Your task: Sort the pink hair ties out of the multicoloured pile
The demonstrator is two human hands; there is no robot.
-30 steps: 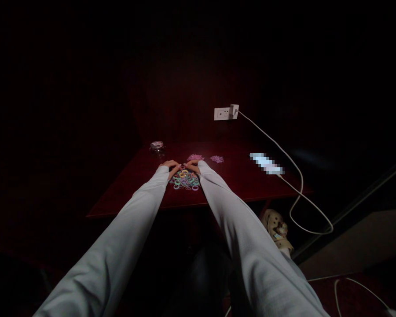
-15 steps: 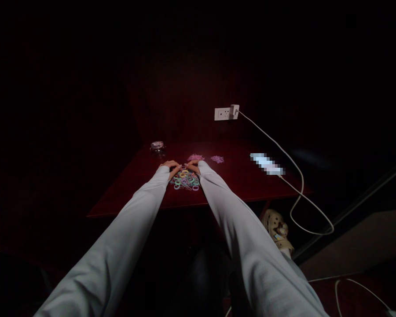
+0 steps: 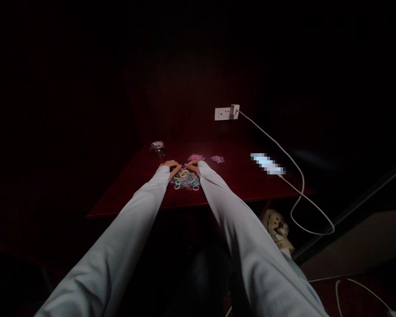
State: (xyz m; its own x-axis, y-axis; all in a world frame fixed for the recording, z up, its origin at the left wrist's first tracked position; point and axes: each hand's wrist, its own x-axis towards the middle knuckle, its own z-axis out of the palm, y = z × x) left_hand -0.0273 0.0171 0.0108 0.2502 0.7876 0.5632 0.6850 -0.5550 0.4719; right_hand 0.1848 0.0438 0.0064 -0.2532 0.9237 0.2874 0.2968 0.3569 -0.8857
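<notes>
A pile of small hair ties (image 3: 186,180) in green, yellow, purple and white lies near the front edge of the dark red table (image 3: 132,189). At the pile's far left side is my left hand (image 3: 171,167), its fingers bent and the thumb and fingertips drawn together. My right hand (image 3: 193,167) mirrors it on the far right side, with its fingertips also pinched. Both sets of fingertips meet close together over the back of the pile. Whatever they grip is too small to make out. Just behind the right hand sits a heap of pink bands (image 3: 196,157).
A smaller purple heap of bands (image 3: 217,159) lies to the right. A clear jar (image 3: 158,148) stands at the back left. On the right, a blurred-out phone (image 3: 267,164) joins a white cable (image 3: 297,169) running to a wall socket (image 3: 222,114). A beige clog (image 3: 277,229) shows below.
Almost nothing differs. Both hands stay over the back of the pile with their fingertips together, and the view has shifted very slightly.
</notes>
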